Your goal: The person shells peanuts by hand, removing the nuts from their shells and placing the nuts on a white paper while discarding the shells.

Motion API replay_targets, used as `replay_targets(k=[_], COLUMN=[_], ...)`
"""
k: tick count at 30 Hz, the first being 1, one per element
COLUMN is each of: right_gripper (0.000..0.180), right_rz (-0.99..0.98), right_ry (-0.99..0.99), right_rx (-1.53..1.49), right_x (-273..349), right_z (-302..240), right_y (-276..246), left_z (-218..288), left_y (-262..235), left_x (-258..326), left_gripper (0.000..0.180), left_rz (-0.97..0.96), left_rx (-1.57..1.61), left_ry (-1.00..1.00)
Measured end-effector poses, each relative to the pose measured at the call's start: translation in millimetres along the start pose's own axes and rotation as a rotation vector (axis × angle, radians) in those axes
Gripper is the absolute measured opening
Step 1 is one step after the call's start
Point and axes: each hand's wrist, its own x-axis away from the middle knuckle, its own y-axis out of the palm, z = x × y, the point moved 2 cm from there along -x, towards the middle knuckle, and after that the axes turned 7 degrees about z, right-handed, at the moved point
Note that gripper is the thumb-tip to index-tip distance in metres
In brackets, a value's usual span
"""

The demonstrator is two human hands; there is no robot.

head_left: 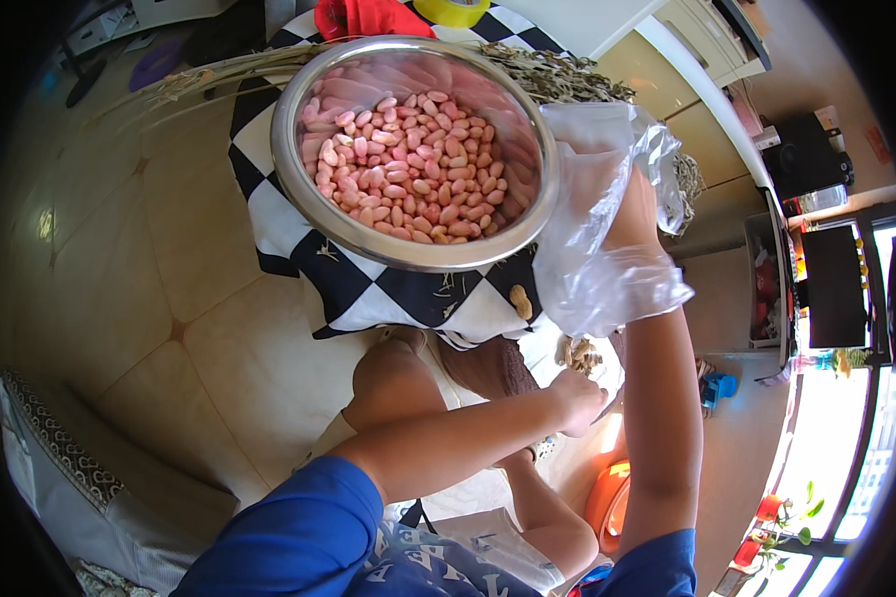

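A wide steel bowl [299, 189] full of shelled pink peanuts [418, 169] stands on a black-and-white checkered cloth [378, 298]. To its right, my right hand [635, 207] reaches into a crumpled clear plastic bag [592, 269], which hangs round the wrist; the fingers are hidden. Lower down, my left hand [577, 401] is closed beside a small heap of peanut shells [579, 355] lying on something white. What its fingers hold, if anything, does not show. One unshelled peanut [521, 301] lies on the cloth's near edge.
Dried plant stalks [558, 75] lie behind the bowl, with a red cloth [368, 17] and a roll of yellow tape [451, 11] at the back. An orange stool or tub [607, 502] is on the floor at right. A grey sofa [119, 507] stands at lower left.
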Motion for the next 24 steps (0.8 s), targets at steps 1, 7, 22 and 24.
replay_targets(k=[1, 7, 22, 24], right_gripper=[0.018, 0.035, 0.023, 0.023], right_rz=[-0.032, -0.081, -0.114, -0.167], right_ry=[0.027, -0.329, -0.204, -0.166], right_rx=[0.094, 0.190, 0.042, -0.025], right_x=[-8, -17, -9, -10], right_z=[-15, -32, -2, 1], right_y=[0, -19, 30, 29], left_z=[-3, 0, -4, -3], left_y=[-1, -6, -6, -4], left_x=[0, -3, 3, 0], left_gripper=[0.038, 0.032, 0.022, 0.022], left_rz=[-0.003, 0.015, -0.068, -0.044], left_rx=[0.005, 0.011, 0.007, 0.012], left_ry=[-0.001, 0.040, -0.063, -0.066])
